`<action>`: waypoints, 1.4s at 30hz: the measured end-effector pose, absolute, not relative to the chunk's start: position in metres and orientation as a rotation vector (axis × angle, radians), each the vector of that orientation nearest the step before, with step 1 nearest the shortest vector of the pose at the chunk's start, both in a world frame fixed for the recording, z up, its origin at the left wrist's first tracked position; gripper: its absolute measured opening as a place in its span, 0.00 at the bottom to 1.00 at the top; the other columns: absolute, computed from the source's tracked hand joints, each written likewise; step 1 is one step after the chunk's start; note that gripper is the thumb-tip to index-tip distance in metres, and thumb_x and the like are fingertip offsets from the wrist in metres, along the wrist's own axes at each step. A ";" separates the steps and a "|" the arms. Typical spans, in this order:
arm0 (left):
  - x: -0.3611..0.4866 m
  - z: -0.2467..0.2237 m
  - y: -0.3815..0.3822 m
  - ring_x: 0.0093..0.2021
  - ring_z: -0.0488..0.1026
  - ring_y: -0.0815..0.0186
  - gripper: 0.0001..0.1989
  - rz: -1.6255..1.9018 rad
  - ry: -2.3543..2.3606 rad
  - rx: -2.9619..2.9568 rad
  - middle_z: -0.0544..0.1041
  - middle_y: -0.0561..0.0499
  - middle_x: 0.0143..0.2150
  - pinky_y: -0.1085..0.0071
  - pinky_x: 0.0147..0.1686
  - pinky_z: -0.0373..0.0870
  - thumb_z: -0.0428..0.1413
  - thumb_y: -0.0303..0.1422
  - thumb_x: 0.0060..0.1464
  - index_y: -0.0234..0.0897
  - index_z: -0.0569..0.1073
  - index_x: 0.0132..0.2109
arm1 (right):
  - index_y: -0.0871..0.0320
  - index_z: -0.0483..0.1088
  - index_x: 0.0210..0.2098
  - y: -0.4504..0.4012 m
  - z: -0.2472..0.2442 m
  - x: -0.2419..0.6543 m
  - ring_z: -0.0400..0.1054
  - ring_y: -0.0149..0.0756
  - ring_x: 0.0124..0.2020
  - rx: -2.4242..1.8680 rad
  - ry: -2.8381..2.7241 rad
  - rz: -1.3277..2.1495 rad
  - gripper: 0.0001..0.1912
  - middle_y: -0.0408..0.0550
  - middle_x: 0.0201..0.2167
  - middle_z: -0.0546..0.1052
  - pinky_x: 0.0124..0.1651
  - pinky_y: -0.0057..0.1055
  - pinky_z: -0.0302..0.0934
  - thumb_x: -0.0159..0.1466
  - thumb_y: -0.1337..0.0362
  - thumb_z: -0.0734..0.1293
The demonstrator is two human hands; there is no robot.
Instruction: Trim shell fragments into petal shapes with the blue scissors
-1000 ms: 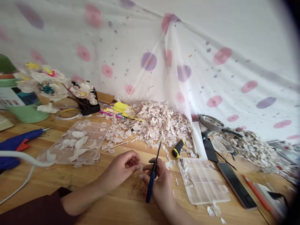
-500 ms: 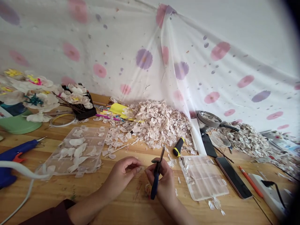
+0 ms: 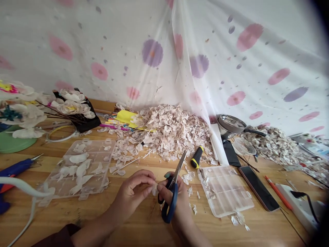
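A small pale petal (image 3: 154,189) is pinched at the fingertips of my left hand (image 3: 136,192), between the two hands. My right hand (image 3: 180,199) is closed around dark blue scissors (image 3: 172,192), their blades together and pointing up and away. The thumb and fingertips of that hand are beside the petal and seem to touch it. Behind the hands lies a large heap of dried pale petals (image 3: 174,132). Larger white petals (image 3: 79,171) lie in the clear compartment tray (image 3: 101,151) on the left.
A second clear tray (image 3: 227,192), a yellow-black handle (image 3: 197,157), a phone (image 3: 258,188), an orange pen (image 3: 278,192) and a power strip (image 3: 295,206) are on the right. A blue glue gun (image 3: 17,168) and white flowers (image 3: 72,104) are on the left.
The scissors have turned in my right hand, so their blades and handle loops show more fully. The petal between my hands shows more clearly. The view has shifted slightly.
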State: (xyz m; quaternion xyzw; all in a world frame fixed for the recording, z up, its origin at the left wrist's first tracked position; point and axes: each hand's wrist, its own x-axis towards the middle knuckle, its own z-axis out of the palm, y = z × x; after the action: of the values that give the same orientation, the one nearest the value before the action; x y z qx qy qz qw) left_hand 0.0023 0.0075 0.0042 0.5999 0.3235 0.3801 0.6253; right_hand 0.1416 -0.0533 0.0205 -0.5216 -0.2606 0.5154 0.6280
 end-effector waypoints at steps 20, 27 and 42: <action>0.010 0.002 0.004 0.27 0.66 0.68 0.18 0.563 0.744 0.963 0.71 0.54 0.23 0.71 0.31 0.62 0.64 0.46 0.46 0.35 0.72 0.27 | 0.56 0.64 0.39 -0.059 0.011 0.148 0.62 0.25 0.17 -1.197 -0.582 1.295 0.21 0.37 0.21 0.74 0.20 0.21 0.54 0.50 0.61 0.75; 0.008 0.001 0.003 0.28 0.66 0.68 0.18 0.604 0.768 0.973 0.73 0.53 0.24 0.71 0.33 0.62 0.64 0.46 0.46 0.35 0.72 0.28 | 0.56 0.63 0.39 -0.061 0.017 0.156 0.61 0.24 0.16 -1.227 -0.594 1.211 0.20 0.34 0.20 0.72 0.18 0.20 0.56 0.51 0.62 0.75; 0.010 0.002 0.006 0.26 0.61 0.71 0.17 0.666 0.776 1.109 0.68 0.57 0.23 0.74 0.28 0.57 0.63 0.44 0.47 0.35 0.71 0.26 | 0.56 0.63 0.39 -0.060 0.017 0.160 0.62 0.24 0.17 -1.231 -0.650 1.136 0.23 0.33 0.17 0.71 0.21 0.19 0.58 0.50 0.60 0.76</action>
State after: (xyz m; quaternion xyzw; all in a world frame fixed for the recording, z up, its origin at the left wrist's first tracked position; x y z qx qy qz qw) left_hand 0.0097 0.0058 0.0017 0.5034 0.3522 0.3021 0.7289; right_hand 0.1605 -0.0600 0.0168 -0.5361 -0.2828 0.4945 0.6229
